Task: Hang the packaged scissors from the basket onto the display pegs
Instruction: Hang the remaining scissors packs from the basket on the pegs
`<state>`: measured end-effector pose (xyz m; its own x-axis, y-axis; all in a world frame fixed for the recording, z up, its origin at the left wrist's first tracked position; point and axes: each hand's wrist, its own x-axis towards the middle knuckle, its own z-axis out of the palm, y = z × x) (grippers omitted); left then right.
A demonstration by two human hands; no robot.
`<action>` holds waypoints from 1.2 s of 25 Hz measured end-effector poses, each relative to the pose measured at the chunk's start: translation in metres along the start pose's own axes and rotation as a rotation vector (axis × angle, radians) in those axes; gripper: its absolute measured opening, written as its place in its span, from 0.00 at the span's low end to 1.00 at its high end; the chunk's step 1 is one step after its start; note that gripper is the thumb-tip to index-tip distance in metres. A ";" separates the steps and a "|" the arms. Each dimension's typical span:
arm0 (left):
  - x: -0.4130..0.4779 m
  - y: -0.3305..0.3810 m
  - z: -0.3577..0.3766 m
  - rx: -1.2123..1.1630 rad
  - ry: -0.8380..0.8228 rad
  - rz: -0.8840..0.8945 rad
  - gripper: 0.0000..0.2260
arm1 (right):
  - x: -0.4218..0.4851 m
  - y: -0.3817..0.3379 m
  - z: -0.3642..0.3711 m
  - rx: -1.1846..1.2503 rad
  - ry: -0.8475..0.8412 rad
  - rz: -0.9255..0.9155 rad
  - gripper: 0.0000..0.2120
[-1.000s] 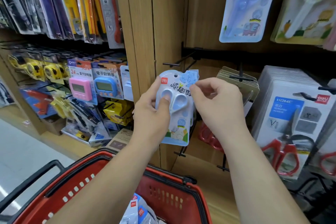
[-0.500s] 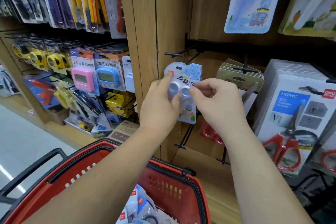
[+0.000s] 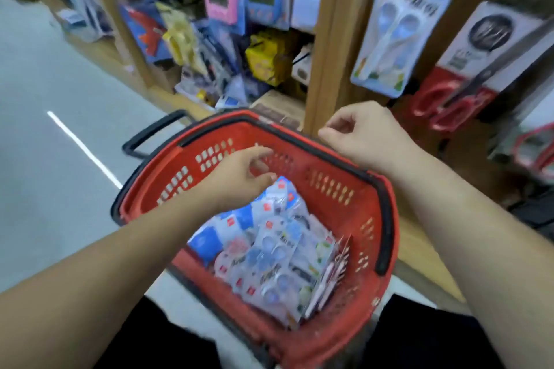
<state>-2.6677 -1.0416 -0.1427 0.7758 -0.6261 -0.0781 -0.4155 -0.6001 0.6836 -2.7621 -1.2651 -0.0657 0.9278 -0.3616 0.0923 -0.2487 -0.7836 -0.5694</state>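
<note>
Fingertips (image 3: 265,153) of left hand (image 3: 239,178) loosely bent, thumb at top edge of uppermost packaged scissors (image 3: 284,198), heaped inside basket (image 3: 386,219) toward near right corner; grip or mere touch, cannot tell through blur. Right hand (image 3: 365,135) above far rim, loosely curled, holding nothing.

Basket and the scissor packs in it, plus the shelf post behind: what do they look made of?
Basket: moulded plastic, red, matte, with slotted walls and a black rim. Scissor packs: likely printed card under clear plastic blisters, which catch glare; blur hides detail. Shelf post: wood or wood-look laminate, with lengthwise grain.
</note>
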 end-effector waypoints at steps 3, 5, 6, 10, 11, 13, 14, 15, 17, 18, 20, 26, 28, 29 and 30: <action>-0.026 -0.057 0.001 0.167 -0.195 -0.119 0.24 | -0.026 0.004 0.061 -0.151 -0.300 -0.021 0.10; -0.039 -0.083 -0.006 0.267 -0.362 -0.156 0.22 | -0.037 0.010 0.099 -0.164 -0.457 0.006 0.10; -0.042 -0.091 -0.009 0.306 -0.416 -0.166 0.21 | -0.041 0.015 0.116 -0.177 -0.533 0.026 0.10; -0.037 -0.103 -0.015 0.386 -0.460 -0.129 0.17 | -0.053 0.025 0.162 -0.131 -0.742 0.130 0.25; -0.032 -0.102 -0.015 0.383 -0.451 -0.111 0.17 | -0.058 0.023 0.172 -0.097 -0.769 0.127 0.32; -0.024 -0.102 -0.013 0.323 -0.438 -0.104 0.18 | -0.064 0.019 0.191 -0.117 -0.821 0.060 0.45; -0.022 -0.102 -0.010 0.291 -0.454 -0.107 0.18 | -0.065 0.020 0.200 -0.157 -0.819 0.017 0.49; -0.023 -0.101 -0.004 0.277 -0.484 -0.105 0.18 | -0.065 0.024 0.206 -0.205 -0.790 -0.019 0.53; -0.027 -0.096 0.014 0.301 -0.581 -0.093 0.17 | -0.058 0.036 0.209 -0.277 -0.717 -0.016 0.62; -0.029 -0.095 0.025 0.325 -0.642 -0.089 0.18 | -0.053 0.044 0.208 -0.276 -0.704 0.033 0.65; -0.029 -0.093 0.046 0.370 -0.746 -0.096 0.24 | -0.047 0.054 0.204 -0.231 -0.717 0.119 0.65; -0.022 -0.077 0.081 0.404 -0.779 -0.142 0.31 | -0.045 0.065 0.208 -0.062 -0.623 0.200 0.28; -0.028 -0.070 0.091 0.452 -0.829 -0.103 0.35 | -0.045 0.068 0.202 -0.009 -0.641 0.229 0.15; -0.030 -0.067 0.095 0.463 -0.824 -0.070 0.31 | -0.045 0.071 0.197 0.000 -0.644 0.234 0.10; -0.028 -0.062 0.093 0.452 -0.803 -0.048 0.23 | -0.045 0.074 0.193 0.023 -0.642 0.244 0.07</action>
<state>-2.7081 -1.0327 -0.2504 0.3047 -0.6517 -0.6946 -0.6682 -0.6659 0.3316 -2.7686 -1.2089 -0.2697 0.8287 -0.1494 -0.5394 -0.4723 -0.7039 -0.5305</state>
